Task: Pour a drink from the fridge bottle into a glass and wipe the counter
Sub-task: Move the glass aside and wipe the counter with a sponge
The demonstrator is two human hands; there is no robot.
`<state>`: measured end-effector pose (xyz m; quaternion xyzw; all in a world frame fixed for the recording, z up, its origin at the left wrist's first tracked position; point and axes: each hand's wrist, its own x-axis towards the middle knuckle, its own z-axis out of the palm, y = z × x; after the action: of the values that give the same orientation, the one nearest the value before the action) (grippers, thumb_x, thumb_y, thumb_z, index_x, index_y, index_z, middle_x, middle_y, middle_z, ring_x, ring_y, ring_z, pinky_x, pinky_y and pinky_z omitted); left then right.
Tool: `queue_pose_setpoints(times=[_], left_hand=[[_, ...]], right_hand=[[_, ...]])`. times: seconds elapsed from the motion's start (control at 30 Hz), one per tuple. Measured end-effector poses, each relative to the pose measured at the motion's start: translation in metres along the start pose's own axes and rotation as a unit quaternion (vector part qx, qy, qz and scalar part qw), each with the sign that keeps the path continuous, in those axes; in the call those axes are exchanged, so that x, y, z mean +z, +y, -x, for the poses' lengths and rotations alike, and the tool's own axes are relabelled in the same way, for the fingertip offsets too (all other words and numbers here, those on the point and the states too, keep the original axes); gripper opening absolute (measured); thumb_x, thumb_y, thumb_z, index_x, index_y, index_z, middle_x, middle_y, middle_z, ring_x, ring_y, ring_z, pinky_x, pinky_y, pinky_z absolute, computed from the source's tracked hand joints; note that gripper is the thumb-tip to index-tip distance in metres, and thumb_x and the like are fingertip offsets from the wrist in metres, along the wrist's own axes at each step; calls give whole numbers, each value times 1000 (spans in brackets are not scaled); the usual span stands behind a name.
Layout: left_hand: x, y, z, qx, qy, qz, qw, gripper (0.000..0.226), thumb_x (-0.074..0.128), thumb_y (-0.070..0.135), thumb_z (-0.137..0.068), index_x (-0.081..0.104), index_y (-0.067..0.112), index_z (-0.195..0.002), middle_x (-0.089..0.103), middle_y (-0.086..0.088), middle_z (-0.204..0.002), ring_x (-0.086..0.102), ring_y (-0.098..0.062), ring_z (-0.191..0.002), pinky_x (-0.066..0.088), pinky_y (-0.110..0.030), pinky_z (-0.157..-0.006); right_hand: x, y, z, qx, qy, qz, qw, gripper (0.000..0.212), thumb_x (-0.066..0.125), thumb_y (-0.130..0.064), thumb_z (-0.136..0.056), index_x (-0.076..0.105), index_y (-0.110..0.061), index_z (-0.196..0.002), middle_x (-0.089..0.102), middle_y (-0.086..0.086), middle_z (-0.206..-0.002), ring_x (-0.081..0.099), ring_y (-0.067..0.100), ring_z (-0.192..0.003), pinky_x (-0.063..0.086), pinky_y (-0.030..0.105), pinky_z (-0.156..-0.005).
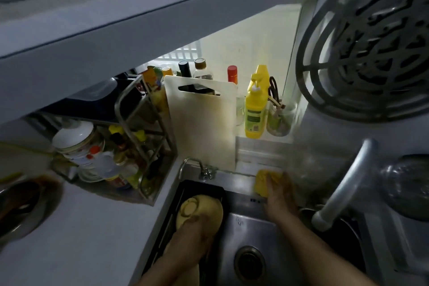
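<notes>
Cloth, yellow, lies on the back ledge of the steel sink, just right of the tap and below the white cutting board that leans against the wall. The right hand lies on it palm down, fingers fairly straight and close together, pressing rather than pinching; blur hides the fingertips. The left hand rests on an upturned yellowish bowl in the black rack at the sink's left side; whether its fingers curl round the bowl I cannot tell.

By my reading, the wiping step is in hand, or the cloth is being fetched for it. No fridge bottle or poured glass shows, so the pouring cannot be judged. Next, the cloth wants gathering and carrying left to the grey worktop, clear of the tap and the bottle rack.

A yellow dish-soap bottle stands on the ledge behind, beside a jar with scissors; its green label is too blurred to read. No other writing is legible.
</notes>
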<state>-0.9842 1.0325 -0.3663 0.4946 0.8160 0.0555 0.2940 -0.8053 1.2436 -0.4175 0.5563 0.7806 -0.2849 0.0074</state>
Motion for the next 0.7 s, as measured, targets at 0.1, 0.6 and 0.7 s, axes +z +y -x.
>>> queue_pose_setpoints(times=[0.1,0.6,0.7], left_hand=[[-3,-7,-8,-13,8,4,1000,63,57,32,-91,33,27,-149,49,-1,-146,52,-23,-127,47,-31,-98],[-22,-34,31,-21,93,131,987,25,58,19,-93,64,17,-116,66,-1,-112,62,-19,-105,51,-30,-86],[-25,-55,61,-30,121,133,983,23,55,32,-94,63,23,-114,66,5,-107,63,-11,-98,53,-31,-84]], right_hand=[[5,-3,-19,-9,3,27,1000,75,55,-14,-93,16,-23,-157,12,19,-162,19,42,-147,26,51,-118],[17,-40,2,96,-36,-167,981,30,52,-21,-102,63,1,-119,62,25,-125,60,37,-115,46,36,-87],[19,-65,31,53,-12,-235,971,42,52,-34,-101,68,0,-83,70,23,-89,66,38,-91,38,32,-67]])
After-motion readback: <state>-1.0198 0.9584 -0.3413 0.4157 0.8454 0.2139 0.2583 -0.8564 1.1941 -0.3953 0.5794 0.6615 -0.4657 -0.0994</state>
